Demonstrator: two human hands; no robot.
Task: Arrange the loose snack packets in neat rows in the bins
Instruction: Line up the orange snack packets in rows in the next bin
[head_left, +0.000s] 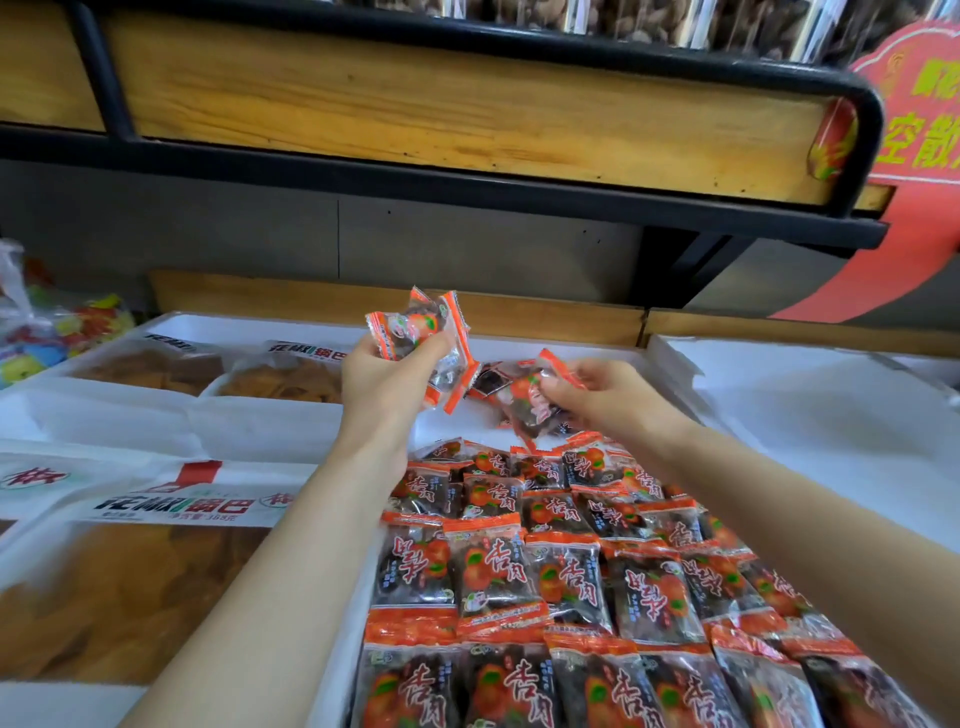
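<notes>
Snack packets are sorted by a person at a shop display. A bunch of orange-and-black packets is held up above the far end of a white foam bin, gripped in the left hand, whose fingers are curled round it. To its right, just above the bin's far end, the right hand is closed on a single packet, pinched by its orange edge between thumb and fingers over a small loose heap of the same packets. The near and middle parts of the bin are filled with rows of packets, laid flat and overlapping, some turned the opposite way to their neighbours. To the left, large bags of golden rice-crust snacks are seen lying in neighbouring white trays. A second white bin is seen to the right. A clear bag of brightly coloured sweets is visible at far left. A wooden shelf with a black frame is mounted above, and a red sign with yellow lettering is hung at its right end.
</notes>
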